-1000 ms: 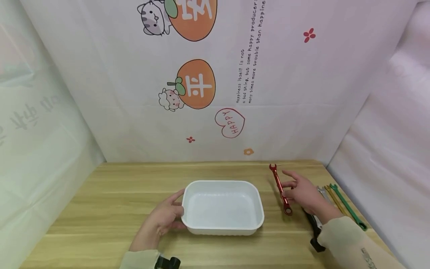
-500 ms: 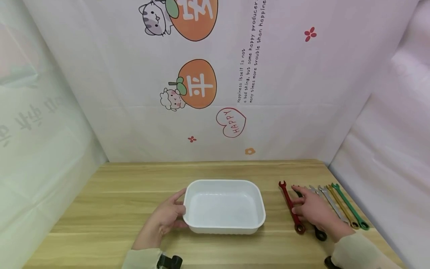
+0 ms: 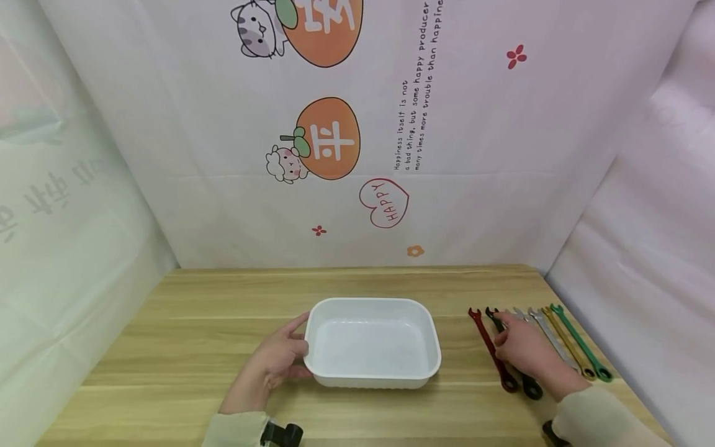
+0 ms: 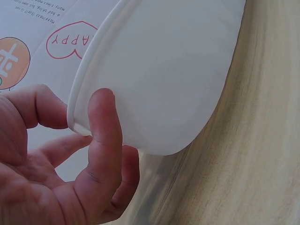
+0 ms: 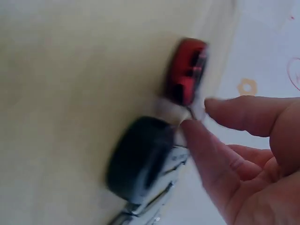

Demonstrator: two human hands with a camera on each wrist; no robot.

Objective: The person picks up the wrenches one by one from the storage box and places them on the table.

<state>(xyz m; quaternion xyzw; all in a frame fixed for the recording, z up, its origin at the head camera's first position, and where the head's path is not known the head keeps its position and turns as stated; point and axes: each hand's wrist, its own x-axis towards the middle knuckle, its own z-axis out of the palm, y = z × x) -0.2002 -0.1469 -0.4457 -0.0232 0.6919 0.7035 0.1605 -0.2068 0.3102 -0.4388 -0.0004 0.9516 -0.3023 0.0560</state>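
Note:
A white rectangular plastic tub [image 3: 371, 377] stands on the table in the head view, nothing inside it. My left hand [image 3: 282, 355] touches its left end; in the left wrist view a finger [image 4: 104, 112] lies against the outer wall and another meets the rim. On the right, my right hand [image 3: 525, 347] is low over the wrenches, fingertips beside the red combination wrench [image 3: 487, 338] and over the black wrench [image 3: 532, 389]. The right wrist view shows a gap between thumb and finger, close to the red wrench's end [image 5: 185, 70]; the black ring end [image 5: 140, 159] is nearer.
Right of the black wrench lie silver wrenches [image 3: 550, 334], a gold wrench [image 3: 567, 341] and a green wrench [image 3: 581, 343], side by side near the table's right edge. Printed white cloth [image 3: 469, 205] hangs behind the wooden table [image 3: 184, 335] and along both sides.
My right hand has brought the red wrench right and toward me, laid it beside the black one and let go. My left hand and the tub stay put.

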